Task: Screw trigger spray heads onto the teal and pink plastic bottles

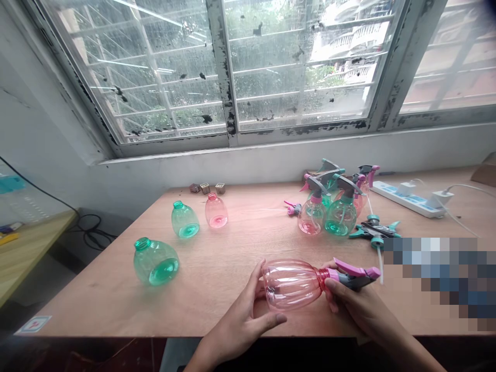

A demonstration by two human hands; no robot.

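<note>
A pink see-through spray bottle [292, 283] lies on its side over the wooden table [240, 243], held between both hands. My left hand [248, 315] cups its base with fingers curled round it. My right hand [351, 305] grips the neck, just below the pink and grey trigger head [354, 274]. Three capless bottles lie to the left: a large green one [155, 261], a smaller green one [184, 220] and a pink one [216, 211].
Several finished pink and green spray bottles [329, 209] stand at the back right, with loose trigger heads [374, 230] beside them. A white power strip [411, 199] with plugs lies further right. Small brown caps [207, 188] sit by the wall under the window.
</note>
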